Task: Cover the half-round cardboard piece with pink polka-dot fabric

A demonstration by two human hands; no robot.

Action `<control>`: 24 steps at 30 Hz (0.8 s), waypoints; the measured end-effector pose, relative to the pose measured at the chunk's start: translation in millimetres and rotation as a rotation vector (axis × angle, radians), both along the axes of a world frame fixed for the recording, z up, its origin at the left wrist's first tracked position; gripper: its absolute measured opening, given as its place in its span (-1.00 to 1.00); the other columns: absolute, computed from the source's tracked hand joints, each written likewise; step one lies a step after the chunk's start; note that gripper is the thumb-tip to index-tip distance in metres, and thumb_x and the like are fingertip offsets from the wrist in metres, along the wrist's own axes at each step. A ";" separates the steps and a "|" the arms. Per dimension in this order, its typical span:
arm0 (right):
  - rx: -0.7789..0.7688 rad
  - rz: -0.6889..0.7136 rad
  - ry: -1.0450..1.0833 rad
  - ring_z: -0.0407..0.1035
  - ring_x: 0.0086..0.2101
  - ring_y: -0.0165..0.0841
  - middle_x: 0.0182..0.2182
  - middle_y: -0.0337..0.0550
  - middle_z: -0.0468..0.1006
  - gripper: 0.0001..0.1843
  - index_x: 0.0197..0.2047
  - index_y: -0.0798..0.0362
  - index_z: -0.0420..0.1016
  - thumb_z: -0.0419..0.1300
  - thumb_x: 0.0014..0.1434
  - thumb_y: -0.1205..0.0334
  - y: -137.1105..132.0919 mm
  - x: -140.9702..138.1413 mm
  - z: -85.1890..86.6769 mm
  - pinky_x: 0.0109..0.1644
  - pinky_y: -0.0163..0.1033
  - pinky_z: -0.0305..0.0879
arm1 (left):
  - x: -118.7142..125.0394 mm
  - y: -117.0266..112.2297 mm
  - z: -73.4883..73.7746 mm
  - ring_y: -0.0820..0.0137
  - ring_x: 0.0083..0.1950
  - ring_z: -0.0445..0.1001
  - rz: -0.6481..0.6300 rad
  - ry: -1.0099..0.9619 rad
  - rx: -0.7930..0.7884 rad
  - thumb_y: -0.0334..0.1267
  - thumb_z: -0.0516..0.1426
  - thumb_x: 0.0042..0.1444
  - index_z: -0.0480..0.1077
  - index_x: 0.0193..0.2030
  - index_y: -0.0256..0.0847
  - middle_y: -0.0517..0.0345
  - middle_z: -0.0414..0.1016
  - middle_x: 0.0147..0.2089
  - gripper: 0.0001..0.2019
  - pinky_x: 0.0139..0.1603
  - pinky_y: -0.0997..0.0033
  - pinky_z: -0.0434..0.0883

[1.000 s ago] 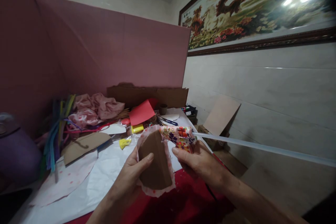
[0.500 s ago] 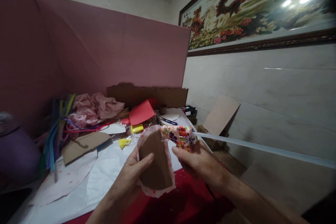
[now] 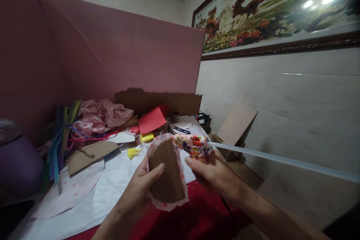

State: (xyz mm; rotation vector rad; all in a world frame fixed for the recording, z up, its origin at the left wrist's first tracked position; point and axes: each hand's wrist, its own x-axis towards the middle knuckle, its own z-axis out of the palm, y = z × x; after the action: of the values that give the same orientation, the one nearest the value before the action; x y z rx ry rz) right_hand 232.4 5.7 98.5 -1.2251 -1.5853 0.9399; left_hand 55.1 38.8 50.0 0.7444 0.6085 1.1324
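Note:
My left hand point(image 3: 147, 178) grips a brown cardboard piece point(image 3: 166, 172), its thumb lying across the front and the other fingers hidden behind. Pinkish-white spotted fabric point(image 3: 165, 206) sticks out around the edge of the cardboard. In my right hand point(image 3: 215, 168) is a glue gun point(image 3: 194, 146) with a colourful floral pattern, gripped by its handle. Its nozzle points left, at the upper right edge of the fabric-backed cardboard; whether it touches cannot be made out. A long translucent glue stick point(image 3: 281, 159) extends from the back of the gun toward the right.
On the white-covered table point(image 3: 112, 191) lie a cut cardboard shape point(image 3: 90, 155), spotted fabric point(image 3: 73, 191), crumpled pink cloth point(image 3: 104, 114), pipe cleaners point(image 3: 56, 142), red paper point(image 3: 152, 120), yellow packets point(image 3: 133, 153) and a dark blue cutter point(image 3: 181, 130). A purple container point(image 3: 18, 161) stands left.
Both hands, the cardboard piece and the glue gun stay almost in place. Only a very slight shift of the view shows.

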 end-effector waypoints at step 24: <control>0.042 0.014 -0.114 0.09 -0.51 -0.44 -0.56 -0.35 0.23 -0.75 -0.49 0.02 0.22 0.06 0.22 0.18 -4.9 -1.9 7.3 -0.38 -0.32 0.12 | -0.1 0.4 1.1 0.27 -0.13 0.58 0.004 0.004 0.000 -0.42 0.25 0.00 0.13 0.28 0.03 0.05 0.56 0.05 -0.29 -0.15 0.39 0.47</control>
State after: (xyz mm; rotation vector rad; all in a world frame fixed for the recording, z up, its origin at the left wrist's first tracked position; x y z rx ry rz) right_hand 230.5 0.7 105.8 -1.2587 -1.6971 0.8540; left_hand 55.0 39.2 51.1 0.7464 0.6138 1.1350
